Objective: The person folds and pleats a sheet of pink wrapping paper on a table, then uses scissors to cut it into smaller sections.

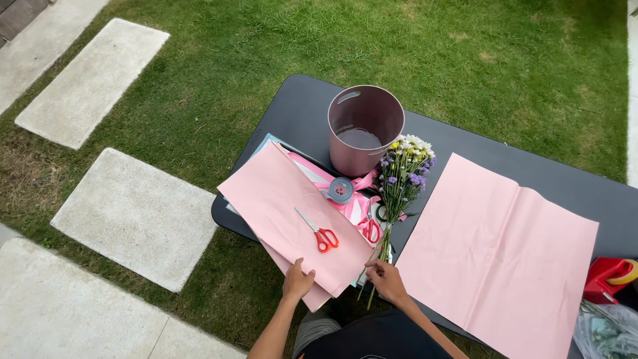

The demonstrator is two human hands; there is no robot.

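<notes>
Flowers (403,178) lie unwrapped on the table (299,113), my right hand (385,279) pinching their stems at six o'clock, my left hand (297,282) flat and released on the pink paper stack (279,199), while the sheet (498,252) at three o'clock waits bare and scissors (320,234) untouched.

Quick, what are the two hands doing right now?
Left hand: open, resting flat on the pink paper.
Right hand: closed around the flower stems.
</notes>
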